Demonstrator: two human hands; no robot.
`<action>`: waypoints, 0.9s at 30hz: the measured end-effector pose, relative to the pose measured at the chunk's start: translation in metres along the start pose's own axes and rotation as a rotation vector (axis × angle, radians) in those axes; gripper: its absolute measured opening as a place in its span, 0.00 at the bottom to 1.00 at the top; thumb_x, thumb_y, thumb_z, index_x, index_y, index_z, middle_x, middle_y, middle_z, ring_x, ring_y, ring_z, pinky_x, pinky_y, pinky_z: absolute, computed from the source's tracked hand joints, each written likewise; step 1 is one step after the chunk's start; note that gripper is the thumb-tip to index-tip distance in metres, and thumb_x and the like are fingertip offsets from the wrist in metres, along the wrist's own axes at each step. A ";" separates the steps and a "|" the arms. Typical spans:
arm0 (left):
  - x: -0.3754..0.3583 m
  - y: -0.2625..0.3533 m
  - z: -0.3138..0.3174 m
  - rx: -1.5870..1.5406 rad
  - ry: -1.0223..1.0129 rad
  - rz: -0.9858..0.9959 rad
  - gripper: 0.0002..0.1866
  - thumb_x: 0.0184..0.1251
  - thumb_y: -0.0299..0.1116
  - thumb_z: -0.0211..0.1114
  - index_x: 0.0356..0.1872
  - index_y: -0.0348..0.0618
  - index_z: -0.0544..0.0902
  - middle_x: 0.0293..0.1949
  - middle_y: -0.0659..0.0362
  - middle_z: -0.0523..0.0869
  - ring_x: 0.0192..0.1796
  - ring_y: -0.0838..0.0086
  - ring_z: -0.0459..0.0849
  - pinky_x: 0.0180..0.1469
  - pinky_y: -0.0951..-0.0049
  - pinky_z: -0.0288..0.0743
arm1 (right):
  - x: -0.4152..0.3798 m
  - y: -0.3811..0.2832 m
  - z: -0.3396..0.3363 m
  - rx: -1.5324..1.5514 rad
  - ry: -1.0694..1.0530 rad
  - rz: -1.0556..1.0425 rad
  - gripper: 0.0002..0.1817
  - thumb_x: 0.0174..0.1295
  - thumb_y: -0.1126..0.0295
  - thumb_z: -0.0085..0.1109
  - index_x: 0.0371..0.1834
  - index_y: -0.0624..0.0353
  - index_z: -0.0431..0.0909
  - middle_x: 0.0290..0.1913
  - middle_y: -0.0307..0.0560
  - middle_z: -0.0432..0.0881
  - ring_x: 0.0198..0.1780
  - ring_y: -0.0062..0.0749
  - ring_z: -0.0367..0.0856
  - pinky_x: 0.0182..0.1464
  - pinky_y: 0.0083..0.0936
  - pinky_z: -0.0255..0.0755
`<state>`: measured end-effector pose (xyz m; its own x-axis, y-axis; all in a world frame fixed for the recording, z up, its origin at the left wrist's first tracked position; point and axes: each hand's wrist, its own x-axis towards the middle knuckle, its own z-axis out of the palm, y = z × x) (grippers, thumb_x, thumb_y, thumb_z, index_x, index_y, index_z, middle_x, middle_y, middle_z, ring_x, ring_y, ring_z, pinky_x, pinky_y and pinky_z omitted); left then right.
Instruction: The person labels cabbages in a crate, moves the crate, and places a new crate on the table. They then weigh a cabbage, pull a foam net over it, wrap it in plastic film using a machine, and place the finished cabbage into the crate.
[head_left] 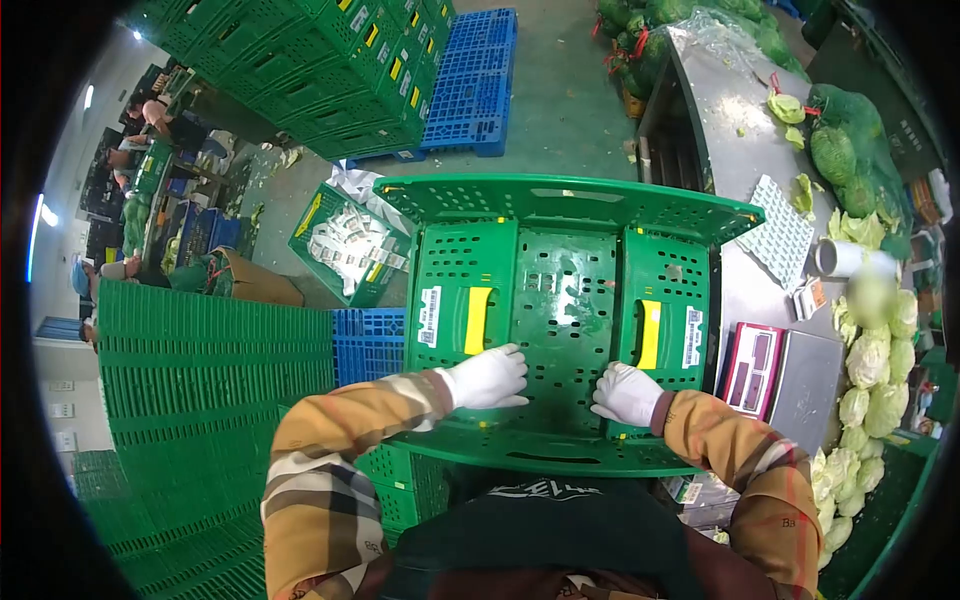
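A green folding crate (562, 372) lies in front of me, its far long wall (570, 200) tilted up and its two short side panels folded inward over the base. Both panels carry a yellow handle and a white barcode label. My left hand (488, 378), in a white glove, is at the inner edge of the left panel (455, 260), fingers bent over it. At the inner edge of the right panel (675, 270), my gloved right hand (627, 393) is closed, fingers curled. The undersides of both hands are hidden.
Stacked green crates (220, 370) stand left; more stand behind on blue pallets (470, 80). A small crate (375, 285) holds white labels or packets. At right, a steel table (740, 120) bears a red-framed scale (752, 370) and cabbages (865, 360). People work far left.
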<state>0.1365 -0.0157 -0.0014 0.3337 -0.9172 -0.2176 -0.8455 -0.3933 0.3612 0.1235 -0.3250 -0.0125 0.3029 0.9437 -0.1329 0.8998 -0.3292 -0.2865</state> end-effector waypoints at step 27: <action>-0.183 -0.006 0.002 -0.205 0.780 -1.164 0.29 0.67 0.42 0.59 0.67 0.39 0.70 0.61 0.40 0.77 0.64 0.49 0.74 0.68 0.56 0.65 | -0.206 0.083 -0.014 0.478 0.739 1.050 0.31 0.62 0.87 0.52 0.71 0.67 0.63 0.64 0.55 0.75 0.65 0.37 0.73 0.68 0.28 0.64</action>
<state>0.0798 0.1543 0.0339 0.9860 0.1601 0.0466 0.1206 -0.8779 0.4633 0.1398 -0.5466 0.0041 1.0000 -0.0062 0.0008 -0.0040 -0.7308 -0.6826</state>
